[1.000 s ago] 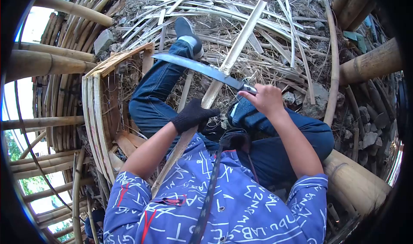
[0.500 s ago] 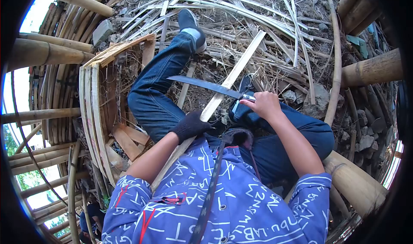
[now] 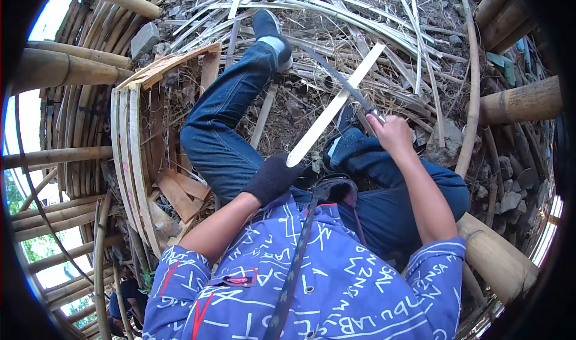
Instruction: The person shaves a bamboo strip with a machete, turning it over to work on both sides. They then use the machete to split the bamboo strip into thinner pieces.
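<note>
My left hand (image 3: 273, 178), in a black knitted glove, is closed round the near end of a pale, flat bamboo strip (image 3: 327, 116). From the glove the strip slants up and away to the right, over the littered ground. My right hand (image 3: 394, 136) is bare and wrapped round the handle of a machete (image 3: 361, 97). Its long dark blade points up and to the left and crosses the strip beyond its middle. Both hands are in front of my lap, between my bent legs in blue jeans (image 3: 219, 142).
Split bamboo strips (image 3: 288, 7) and shavings litter the ground ahead. At left stands a curved wooden frame (image 3: 135, 142) beside bamboo poles (image 3: 75, 70). On the right are stones (image 3: 447, 145) and a thick bamboo pole (image 3: 495, 256). Another person (image 3: 126, 304) is partly visible at lower left.
My right hand and the machete have moved away and right, the blade now tilted more steeply. The strip no longer shows below my left glove, where it ran towards my body.
</note>
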Motion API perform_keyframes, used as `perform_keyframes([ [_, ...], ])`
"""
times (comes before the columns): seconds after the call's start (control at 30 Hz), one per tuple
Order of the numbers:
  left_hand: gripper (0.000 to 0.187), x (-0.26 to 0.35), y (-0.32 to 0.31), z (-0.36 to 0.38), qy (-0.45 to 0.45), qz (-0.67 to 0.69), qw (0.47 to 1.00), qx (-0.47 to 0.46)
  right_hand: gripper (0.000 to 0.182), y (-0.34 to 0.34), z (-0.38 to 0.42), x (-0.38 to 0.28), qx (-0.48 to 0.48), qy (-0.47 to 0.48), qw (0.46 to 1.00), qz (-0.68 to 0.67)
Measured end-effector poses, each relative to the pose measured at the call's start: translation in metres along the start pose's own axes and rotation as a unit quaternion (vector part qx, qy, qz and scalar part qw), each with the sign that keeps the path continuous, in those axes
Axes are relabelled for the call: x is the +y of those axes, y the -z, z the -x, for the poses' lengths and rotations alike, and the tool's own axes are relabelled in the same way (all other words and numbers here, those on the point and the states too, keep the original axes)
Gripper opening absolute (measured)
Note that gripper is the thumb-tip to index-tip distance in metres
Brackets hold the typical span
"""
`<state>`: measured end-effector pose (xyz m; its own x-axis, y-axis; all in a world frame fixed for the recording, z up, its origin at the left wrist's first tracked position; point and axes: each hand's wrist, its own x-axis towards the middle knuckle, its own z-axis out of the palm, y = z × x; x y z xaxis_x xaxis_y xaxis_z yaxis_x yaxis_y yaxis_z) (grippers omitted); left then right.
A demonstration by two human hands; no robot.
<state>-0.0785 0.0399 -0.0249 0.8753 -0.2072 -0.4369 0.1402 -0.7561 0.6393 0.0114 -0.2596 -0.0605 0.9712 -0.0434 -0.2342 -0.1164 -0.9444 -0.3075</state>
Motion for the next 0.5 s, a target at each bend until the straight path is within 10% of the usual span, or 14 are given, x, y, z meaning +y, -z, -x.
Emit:
perform_keyframes([
  [0.33,0.045,0.021,0.022,-0.014,0.078,-0.077,0.992,0.06,0.068,0.012,0.035,-0.041,-0.102,0.104,0.976,-0.163],
  [0.5,0.037,0.028,0.008,-0.019,0.073,-0.047,0.995,0.056,0.072,0.001,0.018,-0.021,-0.044,0.108,0.993,-0.021],
])
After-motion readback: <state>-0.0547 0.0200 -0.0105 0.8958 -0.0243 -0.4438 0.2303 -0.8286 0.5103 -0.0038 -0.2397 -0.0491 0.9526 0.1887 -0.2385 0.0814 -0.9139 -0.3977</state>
